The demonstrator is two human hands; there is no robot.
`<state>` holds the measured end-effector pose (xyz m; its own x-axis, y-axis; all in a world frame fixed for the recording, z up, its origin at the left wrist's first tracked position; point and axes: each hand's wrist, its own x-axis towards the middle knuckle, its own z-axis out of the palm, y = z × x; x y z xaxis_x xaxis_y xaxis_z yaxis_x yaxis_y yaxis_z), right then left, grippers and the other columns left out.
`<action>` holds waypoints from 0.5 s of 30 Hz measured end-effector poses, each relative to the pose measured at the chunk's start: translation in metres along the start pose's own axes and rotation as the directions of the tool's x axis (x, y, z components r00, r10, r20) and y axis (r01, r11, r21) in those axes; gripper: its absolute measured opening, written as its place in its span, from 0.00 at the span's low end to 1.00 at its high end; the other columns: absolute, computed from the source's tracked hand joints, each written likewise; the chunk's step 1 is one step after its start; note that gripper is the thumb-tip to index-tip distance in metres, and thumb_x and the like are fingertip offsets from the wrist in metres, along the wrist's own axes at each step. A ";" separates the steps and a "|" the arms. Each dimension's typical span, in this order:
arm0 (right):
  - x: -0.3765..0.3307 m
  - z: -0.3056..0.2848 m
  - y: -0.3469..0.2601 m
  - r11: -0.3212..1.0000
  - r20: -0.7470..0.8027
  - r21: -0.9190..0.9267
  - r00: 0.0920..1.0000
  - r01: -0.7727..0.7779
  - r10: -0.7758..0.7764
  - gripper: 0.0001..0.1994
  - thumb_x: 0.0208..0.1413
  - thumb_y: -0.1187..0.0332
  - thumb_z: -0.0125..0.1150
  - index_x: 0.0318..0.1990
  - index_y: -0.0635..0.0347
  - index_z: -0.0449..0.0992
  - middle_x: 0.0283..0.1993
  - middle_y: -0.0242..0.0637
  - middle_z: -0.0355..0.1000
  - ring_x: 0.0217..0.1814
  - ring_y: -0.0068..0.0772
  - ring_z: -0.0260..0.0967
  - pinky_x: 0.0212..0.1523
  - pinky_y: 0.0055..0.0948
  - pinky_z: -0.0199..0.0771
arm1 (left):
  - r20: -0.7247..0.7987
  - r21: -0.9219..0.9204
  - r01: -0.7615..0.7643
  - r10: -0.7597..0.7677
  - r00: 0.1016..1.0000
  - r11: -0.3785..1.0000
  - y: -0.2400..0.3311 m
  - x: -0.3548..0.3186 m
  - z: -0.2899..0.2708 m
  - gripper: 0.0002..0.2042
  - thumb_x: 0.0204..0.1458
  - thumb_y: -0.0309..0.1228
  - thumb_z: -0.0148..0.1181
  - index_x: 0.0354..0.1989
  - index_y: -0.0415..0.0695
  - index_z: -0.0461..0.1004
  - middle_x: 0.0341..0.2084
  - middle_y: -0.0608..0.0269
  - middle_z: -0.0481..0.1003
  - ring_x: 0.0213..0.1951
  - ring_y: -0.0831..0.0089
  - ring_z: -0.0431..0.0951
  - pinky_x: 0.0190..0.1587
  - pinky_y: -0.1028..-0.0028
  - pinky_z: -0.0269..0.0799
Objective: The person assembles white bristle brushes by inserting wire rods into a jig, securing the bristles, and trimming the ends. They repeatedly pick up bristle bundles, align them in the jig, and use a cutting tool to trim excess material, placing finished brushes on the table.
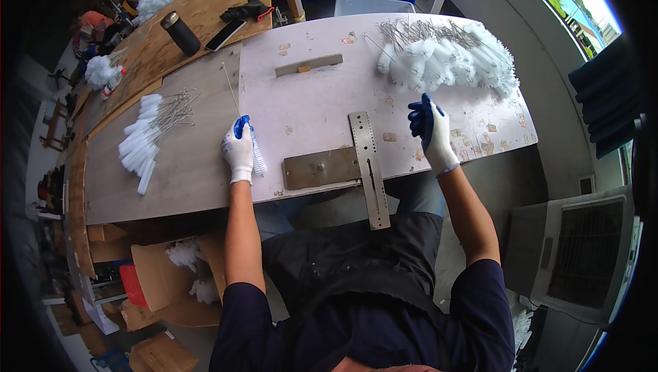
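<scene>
My left hand (pixel 238 147), in a white glove with blue-coated fingers, is closed around a wire-handled brush (pixel 258 157). The brush's thin wire stem points up and away, and its white bristles hang beside the wrist. My right hand (pixel 432 131), gloved alike, hovers over the table's right side with fingers loosely bent and apart, and no object shows in it. Just beyond it lies a large heap of white bristle brushes (pixel 445 64), wire stems pointing away. Left of my left hand, a smaller group of similar white brushes (pixel 142 140) rests on the table.
A slotted metal strip (pixel 370 166) crosses a flat metal plate (pixel 319 168) at the table's front edge. Farther back stands a narrow metal bar (pixel 308 65). A black bottle (pixel 180 33) and phone (pixel 225 35) are far left. Below is an open cardboard box (pixel 161 269). Other people work far left.
</scene>
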<state>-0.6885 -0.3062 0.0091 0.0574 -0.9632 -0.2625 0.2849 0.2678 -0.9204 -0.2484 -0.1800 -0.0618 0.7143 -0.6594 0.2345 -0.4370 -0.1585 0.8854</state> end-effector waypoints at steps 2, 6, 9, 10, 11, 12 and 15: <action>-0.024 0.031 0.016 0.997 0.091 -0.071 0.995 -0.024 0.031 0.21 0.66 0.52 0.59 0.36 0.66 0.79 0.22 0.34 0.72 0.17 0.24 0.66 0.18 0.23 0.63 | -0.020 -0.049 0.091 -0.092 0.996 0.995 0.001 -0.001 -0.002 0.11 0.61 0.31 0.57 0.45 0.40 0.83 0.31 0.58 0.84 0.29 0.71 0.83 0.36 0.71 0.78; -0.062 0.084 0.041 0.949 0.367 -0.316 0.925 0.019 0.103 0.18 0.67 0.57 0.57 0.37 0.65 0.81 0.24 0.33 0.75 0.22 0.21 0.70 0.22 0.21 0.66 | 0.343 -0.657 0.436 -0.271 0.900 0.616 0.062 -0.029 0.013 0.13 0.63 0.32 0.55 0.48 0.38 0.81 0.27 0.58 0.80 0.25 0.72 0.79 0.29 0.73 0.76; -0.074 0.116 0.054 0.859 0.544 -0.478 0.830 0.185 0.124 0.19 0.66 0.56 0.59 0.43 0.68 0.82 0.33 0.37 0.81 0.33 0.24 0.77 0.34 0.26 0.75 | 0.447 -0.717 0.512 -0.251 0.859 0.473 0.087 -0.040 0.032 0.14 0.63 0.32 0.54 0.49 0.38 0.80 0.31 0.57 0.81 0.27 0.69 0.80 0.32 0.72 0.77; -0.083 0.130 0.036 0.700 0.572 -0.646 0.801 0.306 0.178 0.20 0.63 0.54 0.62 0.44 0.67 0.82 0.34 0.40 0.81 0.32 0.25 0.77 0.35 0.29 0.75 | 0.474 -0.721 0.535 -0.251 0.844 0.441 0.092 -0.043 0.038 0.14 0.63 0.32 0.54 0.50 0.38 0.80 0.32 0.57 0.81 0.28 0.69 0.80 0.33 0.71 0.78; -0.078 0.137 0.047 0.664 0.622 -0.645 0.765 0.379 0.169 0.20 0.63 0.53 0.63 0.43 0.67 0.82 0.33 0.40 0.81 0.31 0.25 0.76 0.35 0.30 0.74 | 0.480 -0.719 0.535 -0.240 0.844 0.444 0.096 -0.045 0.041 0.15 0.64 0.32 0.54 0.52 0.37 0.79 0.34 0.57 0.80 0.31 0.68 0.81 0.35 0.70 0.79; -0.078 0.146 0.049 0.627 0.664 -0.640 0.731 0.444 0.160 0.21 0.62 0.53 0.63 0.43 0.66 0.82 0.33 0.40 0.81 0.31 0.26 0.76 0.34 0.31 0.74 | 0.501 -0.724 0.538 -0.207 0.840 0.432 0.099 -0.046 0.045 0.15 0.64 0.33 0.52 0.53 0.37 0.78 0.34 0.57 0.80 0.32 0.68 0.81 0.36 0.70 0.79; -0.072 0.160 0.034 0.631 0.541 -0.744 0.751 0.217 0.380 0.20 0.61 0.54 0.65 0.43 0.68 0.82 0.32 0.40 0.81 0.34 0.26 0.77 0.35 0.30 0.75 | 0.521 -0.715 0.545 -0.187 0.833 0.439 0.107 -0.052 0.056 0.15 0.65 0.32 0.52 0.52 0.36 0.79 0.34 0.57 0.80 0.32 0.68 0.81 0.36 0.69 0.80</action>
<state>-0.5298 -0.2315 0.0427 0.6688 -0.6331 -0.3898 -0.5200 -0.0236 -0.8539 -0.3627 -0.2040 -0.0013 0.3922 -0.9023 -0.1791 0.5882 0.0963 0.8030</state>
